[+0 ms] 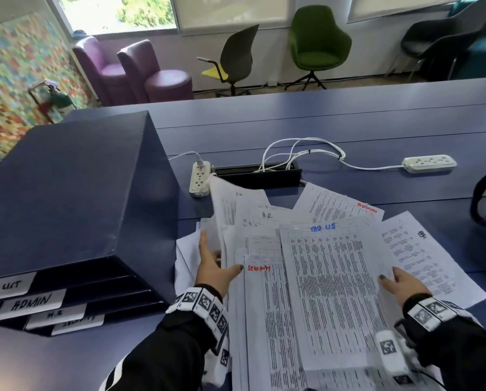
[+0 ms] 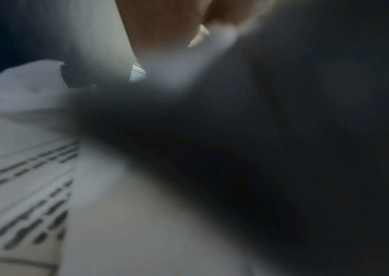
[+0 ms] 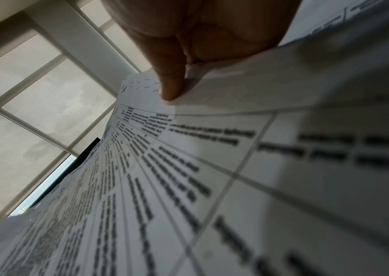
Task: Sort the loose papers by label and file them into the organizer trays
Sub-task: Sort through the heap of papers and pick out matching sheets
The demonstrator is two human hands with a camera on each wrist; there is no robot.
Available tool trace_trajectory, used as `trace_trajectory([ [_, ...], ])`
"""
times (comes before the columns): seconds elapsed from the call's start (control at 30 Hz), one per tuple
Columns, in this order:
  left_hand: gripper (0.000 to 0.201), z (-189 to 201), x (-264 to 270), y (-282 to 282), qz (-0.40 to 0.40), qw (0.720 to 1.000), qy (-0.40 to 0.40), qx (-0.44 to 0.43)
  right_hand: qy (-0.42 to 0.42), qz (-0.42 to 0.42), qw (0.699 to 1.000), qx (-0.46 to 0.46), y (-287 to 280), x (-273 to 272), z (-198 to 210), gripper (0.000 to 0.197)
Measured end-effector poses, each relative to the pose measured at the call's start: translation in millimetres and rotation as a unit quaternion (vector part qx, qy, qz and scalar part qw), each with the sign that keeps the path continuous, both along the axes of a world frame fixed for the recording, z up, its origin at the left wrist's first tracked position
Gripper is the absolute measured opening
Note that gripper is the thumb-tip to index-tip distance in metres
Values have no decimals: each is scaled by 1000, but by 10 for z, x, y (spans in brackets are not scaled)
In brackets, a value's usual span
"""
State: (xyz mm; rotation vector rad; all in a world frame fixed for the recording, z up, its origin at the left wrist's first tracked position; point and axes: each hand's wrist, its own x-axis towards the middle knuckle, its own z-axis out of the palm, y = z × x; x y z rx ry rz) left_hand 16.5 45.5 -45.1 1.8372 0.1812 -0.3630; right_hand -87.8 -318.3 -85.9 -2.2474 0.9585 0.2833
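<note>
right hand (image 1: pixel 402 283) pinching the right edge of the blue-labelled task-list sheet (image 1: pixel 335 292) | left hand (image 1: pixel 215 266) lying flat, fingers straight, against upturned papers (image 1: pixel 222 210) | loose pile (image 1: pixel 422 249) spreading between hands on bench (image 1: pixel 377 131) | organizer trays (image 1: pixel 67 193) sitting left

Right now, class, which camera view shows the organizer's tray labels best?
The head view: the organizer faces it, its tray labels partly legible. The left wrist view is blurred paper and shadow; the right wrist view shows only paper and window.

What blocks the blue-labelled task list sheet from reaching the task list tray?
Nothing visible. The right hand pinches the white blue-labelled sheet; the left hand and lifted papers lie alongside the path to the dark blue organizer's top tray.
</note>
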Motion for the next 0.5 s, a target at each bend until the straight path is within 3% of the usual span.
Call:
trace_trajectory([
  [0.1, 45, 87, -42, -83, -97, 990, -12, 104, -2, -2, 1000, 5, -11, 0, -6, 34],
  [0.17, 28, 178, -81, -124, -152, 980, -64, 112, -3, -8, 1000, 14, -29, 8, -21, 34],
  [0.23, 25, 251, -118, -159, -209, 964, -120, 112, -3, -11, 1000, 19, -35, 7, -17, 34],
  [0.37, 38, 272, -131, -183, -266, 942, -164, 125, -13, -19, 1000, 21, -43, -4, 0, 35],
  [0.5, 33, 242, -135, -149, -282, 956, -75, 36, -21, -17, 999, 23, -51, 0, -42, 32],
])
